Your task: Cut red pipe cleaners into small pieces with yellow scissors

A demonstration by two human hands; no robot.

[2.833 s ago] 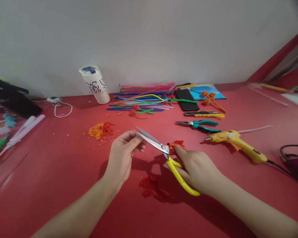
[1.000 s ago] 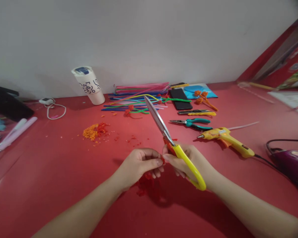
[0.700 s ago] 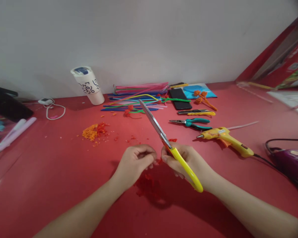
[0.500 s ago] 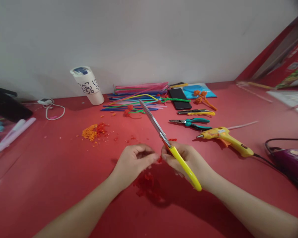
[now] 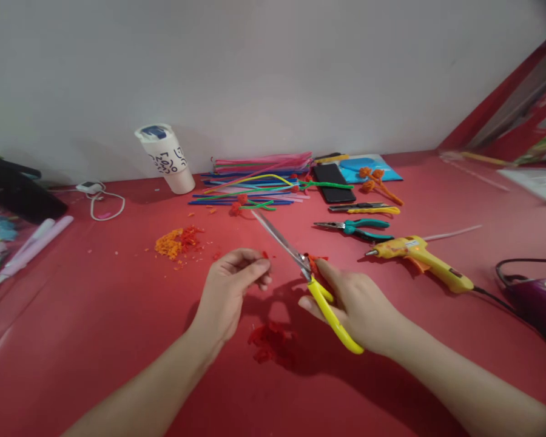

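Observation:
My left hand (image 5: 234,285) pinches a tiny red scrap (image 5: 264,255) between thumb and fingertips, above the table. Yellow-handled scissors (image 5: 332,315) rest in my right hand (image 5: 364,303), their metal blades pointing up and to the left. Behind the scissors' pivot, a small orange-red piece (image 5: 313,262) shows beside my right fingers; whether they hold it I cannot tell. Below and between the hands lies a loose heap of red clippings (image 5: 273,341). Farther left is a pile of orange and red bits (image 5: 175,243).
Fuzzy craft stems (image 5: 255,179) lie at the back beside a phone (image 5: 334,183). On the right are green-handled pliers (image 5: 355,226), a yellow glue gun (image 5: 418,258) and a purple device (image 5: 539,309). A white tumbler (image 5: 168,161) stands at back left.
My hands have moved apart. The left has shifted left and up with the red scrap; the right has turned the scissors slightly, their tip now lower.

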